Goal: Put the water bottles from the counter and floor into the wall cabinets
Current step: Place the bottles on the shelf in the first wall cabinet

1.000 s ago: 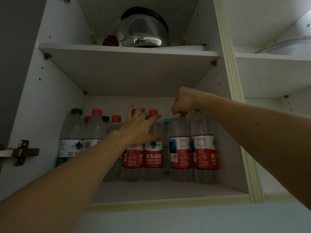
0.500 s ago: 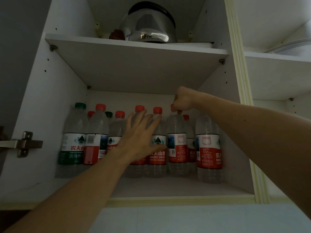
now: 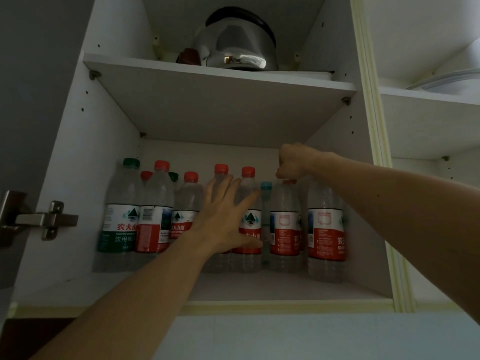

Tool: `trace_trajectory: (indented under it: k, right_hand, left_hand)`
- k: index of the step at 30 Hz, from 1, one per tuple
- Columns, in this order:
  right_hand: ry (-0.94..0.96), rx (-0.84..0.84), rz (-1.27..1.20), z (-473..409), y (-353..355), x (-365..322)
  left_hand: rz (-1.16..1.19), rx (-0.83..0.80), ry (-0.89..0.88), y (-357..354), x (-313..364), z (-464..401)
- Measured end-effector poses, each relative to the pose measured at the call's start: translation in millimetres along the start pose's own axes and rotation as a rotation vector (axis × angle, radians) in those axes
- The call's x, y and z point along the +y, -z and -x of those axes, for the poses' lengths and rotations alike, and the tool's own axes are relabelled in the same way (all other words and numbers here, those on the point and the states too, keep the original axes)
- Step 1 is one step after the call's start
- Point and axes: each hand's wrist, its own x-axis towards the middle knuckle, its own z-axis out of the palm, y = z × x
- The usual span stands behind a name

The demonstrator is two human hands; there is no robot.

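Note:
Several clear water bottles with red or green caps stand on the lower shelf [image 3: 259, 289] of the open wall cabinet. My left hand [image 3: 226, 216] lies flat with spread fingers against the fronts of two red-capped bottles [image 3: 248, 203] in the middle. My right hand [image 3: 296, 161] is curled round the red cap of a bottle [image 3: 284, 229] just to the right, gripping it from above. Another red-label bottle [image 3: 326, 229] stands at the far right. A green-capped bottle [image 3: 120, 216] stands at the far left. A slim bottle with a blue cap [image 3: 266, 193] shows behind.
A shiny steel kettle [image 3: 233, 42] and a small dark red item [image 3: 188, 57] sit on the upper shelf [image 3: 220, 100]. A metal door hinge [image 3: 39, 219] juts out at the left. Another cabinet bay [image 3: 428, 113] opens to the right, with a clear lid on its shelf.
My left hand has slid lower and flatter against the middle bottles. My right hand has kept its grip on the cap. The camera has tilted, so the cabinet sits lower in view.

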Motion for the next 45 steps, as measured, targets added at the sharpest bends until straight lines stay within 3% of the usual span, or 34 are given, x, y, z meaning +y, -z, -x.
trace_trajectory:
  k: [29, 36, 40, 42, 45]
  right_hand:
    - [-0.183, 0.205, -0.379, 11.5, -30.8, -29.3]
    - [0.002, 0.182, -0.081, 36.6, 15.0, -14.1]
    - [-0.020, -0.117, 0.377, 58.3, 32.5, 5.7]
    - [-0.029, -0.253, 0.451, 70.6, 22.3, 12.6]
    - [0.005, -0.281, 0.478, 81.3, -1.9, 21.3]
  left_hand:
    - [-0.038, -0.026, 0.046, 2.0, 4.8, 0.7]
    - [-0.007, 0.019, -0.011, 4.0, 11.0, 0.5]
    - [-0.019, -0.011, -0.121, 4.7, 22.3, -4.8]
    - [-0.056, -0.036, -0.155, 4.1, 30.4, -8.7]
    - [-0.087, -0.053, -0.144, 2.6, 41.1, -15.6]
